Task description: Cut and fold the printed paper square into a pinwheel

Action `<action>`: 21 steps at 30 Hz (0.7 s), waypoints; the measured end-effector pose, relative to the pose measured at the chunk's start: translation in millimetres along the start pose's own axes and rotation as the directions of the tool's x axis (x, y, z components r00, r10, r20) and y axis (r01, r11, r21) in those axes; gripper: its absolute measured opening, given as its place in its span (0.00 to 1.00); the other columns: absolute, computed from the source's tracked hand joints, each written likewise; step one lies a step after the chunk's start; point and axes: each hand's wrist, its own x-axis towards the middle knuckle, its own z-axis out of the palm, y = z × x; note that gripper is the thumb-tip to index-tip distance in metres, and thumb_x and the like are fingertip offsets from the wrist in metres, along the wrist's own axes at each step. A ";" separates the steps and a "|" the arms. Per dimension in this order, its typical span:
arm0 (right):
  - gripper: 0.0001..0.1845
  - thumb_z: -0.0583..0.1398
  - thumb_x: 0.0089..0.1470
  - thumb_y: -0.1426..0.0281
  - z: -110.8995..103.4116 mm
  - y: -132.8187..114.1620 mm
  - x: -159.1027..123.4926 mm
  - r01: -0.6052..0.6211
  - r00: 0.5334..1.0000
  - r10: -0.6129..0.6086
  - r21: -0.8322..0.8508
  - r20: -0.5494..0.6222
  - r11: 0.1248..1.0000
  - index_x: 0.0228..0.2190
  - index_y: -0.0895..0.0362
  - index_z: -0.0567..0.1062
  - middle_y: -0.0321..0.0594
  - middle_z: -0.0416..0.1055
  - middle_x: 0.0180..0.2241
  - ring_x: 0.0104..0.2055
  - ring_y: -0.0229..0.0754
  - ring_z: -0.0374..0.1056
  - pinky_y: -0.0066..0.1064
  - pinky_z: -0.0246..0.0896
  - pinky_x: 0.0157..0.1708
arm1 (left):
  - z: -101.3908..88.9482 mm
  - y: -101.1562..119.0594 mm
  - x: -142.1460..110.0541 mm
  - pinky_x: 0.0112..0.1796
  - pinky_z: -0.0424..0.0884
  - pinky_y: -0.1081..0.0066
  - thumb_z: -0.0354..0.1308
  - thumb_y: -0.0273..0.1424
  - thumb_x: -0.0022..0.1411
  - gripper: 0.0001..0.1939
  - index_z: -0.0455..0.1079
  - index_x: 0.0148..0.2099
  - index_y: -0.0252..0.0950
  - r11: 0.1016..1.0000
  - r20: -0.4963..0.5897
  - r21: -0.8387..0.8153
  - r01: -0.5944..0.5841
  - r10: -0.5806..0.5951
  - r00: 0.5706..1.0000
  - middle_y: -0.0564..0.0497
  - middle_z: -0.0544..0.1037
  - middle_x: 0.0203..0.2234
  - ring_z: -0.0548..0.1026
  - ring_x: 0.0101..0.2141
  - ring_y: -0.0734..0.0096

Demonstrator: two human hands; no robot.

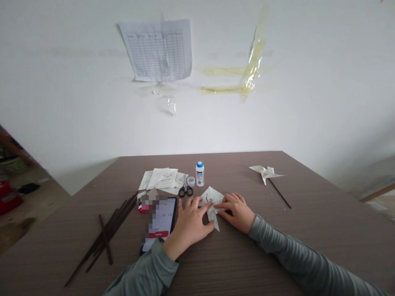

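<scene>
Two containers stand at the middle of the bench (308, 255) in the head view: a white bottle (200, 176) with its blue cap on, upright, its contents hidden by the opaque wall, and, just left of it, a small translucent cup (191, 181), too small to tell what it holds. Black-handled scissors (185, 190) lie right in front of the cup.

Nearer the person, the folded paper (212, 195), printed on one face, lies on the bench between both hands. The left hand (191, 222) is palm down with fingers spread, index finger and thumb resting on the paper, not closed around it. The right hand (239, 211) comes in from the right, wrist low, fingers bent and bunched with the tips on the paper's right side; whether they pinch it, I cannot tell.

A phone (162, 222) lies beside the left hand, dark sticks (106, 234) further left, paper sheets (163, 179) behind, and a paper pinwheel (266, 172) on a stick well to the right.
</scene>
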 end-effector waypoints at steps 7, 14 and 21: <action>0.18 0.67 0.80 0.58 8.1 7.6 1.0 -0.019 0.998 0.021 0.038 -0.061 0.999 0.55 0.31 1.00 0.48 0.91 0.47 0.56 0.67 0.89 0.77 0.75 0.81 | -4.2 1.6 -2.7 0.86 0.57 0.12 0.76 0.41 0.80 0.32 0.87 0.82 0.57 1.000 0.063 0.022 0.010 -0.011 0.998 0.37 0.80 0.84 0.73 0.84 0.22; 0.16 0.69 0.81 0.58 -8.5 5.9 -0.3 0.001 1.000 0.000 0.047 -0.020 0.999 0.54 0.31 1.00 0.49 0.92 0.48 0.58 0.68 0.90 0.77 0.75 0.81 | -2.6 1.0 -2.1 0.85 0.55 0.10 0.78 0.40 0.77 0.32 0.89 0.80 0.56 1.000 0.024 0.010 0.000 -0.001 1.000 0.37 0.77 0.86 0.73 0.84 0.18; 0.13 0.72 0.77 0.59 -1.2 10.5 1.5 0.016 0.999 -0.014 0.054 -0.049 0.998 0.52 0.31 1.00 0.46 0.91 0.46 0.56 0.67 0.91 0.78 0.78 0.79 | 2.9 1.8 -0.9 0.85 0.57 0.10 0.80 0.40 0.76 0.32 0.89 0.79 0.54 1.000 0.008 0.006 0.018 -0.018 1.000 0.35 0.74 0.88 0.72 0.85 0.17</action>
